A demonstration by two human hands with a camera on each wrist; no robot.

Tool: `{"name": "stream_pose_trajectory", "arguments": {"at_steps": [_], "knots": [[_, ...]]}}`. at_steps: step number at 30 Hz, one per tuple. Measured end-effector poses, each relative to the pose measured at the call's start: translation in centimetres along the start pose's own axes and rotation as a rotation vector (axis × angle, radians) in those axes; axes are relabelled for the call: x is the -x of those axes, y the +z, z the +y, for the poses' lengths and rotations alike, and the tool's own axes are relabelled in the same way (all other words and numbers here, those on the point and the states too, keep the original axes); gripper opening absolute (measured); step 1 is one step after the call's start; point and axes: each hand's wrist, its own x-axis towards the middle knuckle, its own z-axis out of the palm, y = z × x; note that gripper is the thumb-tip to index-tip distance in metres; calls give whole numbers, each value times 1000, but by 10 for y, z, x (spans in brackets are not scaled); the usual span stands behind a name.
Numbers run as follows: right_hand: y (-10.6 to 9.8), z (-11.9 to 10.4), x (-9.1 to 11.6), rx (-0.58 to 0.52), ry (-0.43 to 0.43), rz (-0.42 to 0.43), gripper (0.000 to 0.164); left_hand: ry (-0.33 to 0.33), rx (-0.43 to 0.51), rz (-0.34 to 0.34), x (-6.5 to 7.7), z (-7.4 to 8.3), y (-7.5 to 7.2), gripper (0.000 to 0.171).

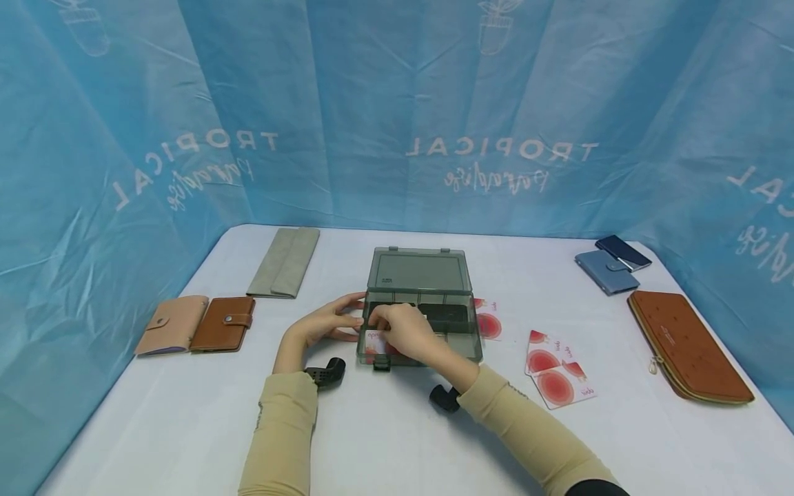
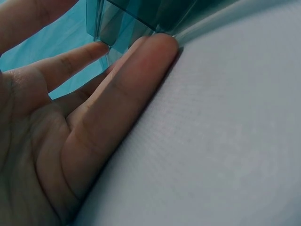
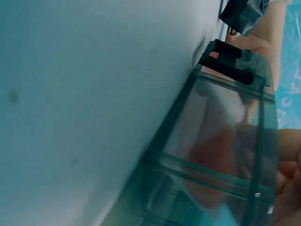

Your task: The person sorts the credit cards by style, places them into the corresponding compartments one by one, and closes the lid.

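Observation:
A translucent dark green compartment box [image 1: 464, 348] stands at the middle of the table with its lid [image 1: 422, 270] raised at the back. My left hand [image 1: 322, 322] rests against the box's left side, fingers extended; in the left wrist view the fingertips [image 2: 162, 47] touch the clear wall. Inside the front left compartment, my right hand [image 1: 406, 331] pinches a white card with a red print [image 1: 375, 342]. Through the box wall in the right wrist view, the card [image 3: 214, 150] looks slanted, with fingers at its edge. Where the right fingertips meet the card is partly hidden.
Red-printed cards lie right of the box: one [image 1: 490, 325] beside it, two overlapping [image 1: 555, 386] farther right. Wallets lie left: pink [image 1: 174, 324], brown [image 1: 223, 324], grey-green [image 1: 284, 262]. On the right are a blue wallet [image 1: 606, 272], a navy one [image 1: 623, 251] and a brown zip purse [image 1: 691, 344].

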Motion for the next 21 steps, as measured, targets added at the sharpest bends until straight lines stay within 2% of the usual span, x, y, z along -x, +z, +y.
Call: {"name": "stream_pose_trajectory", "arguments": {"at_steps": [5,10,16,18,21], "knots": [[-4,-5,6,53,-6,-62,31,-4,-7,6,1,2,1,76],[-8,-3,8,8,-39,-117,30,-7,-14,11,1,2,1,76],[-9,5,9,18,-174,-183,30,-5,-20,19,2,1,0,77],[-10,7,12,7,-209,-187,30,-4,-19,15,2,1,0,76],[-19,10,17,-37,-216,-158,27,-2,-13,9,1,1,1,75]]}}
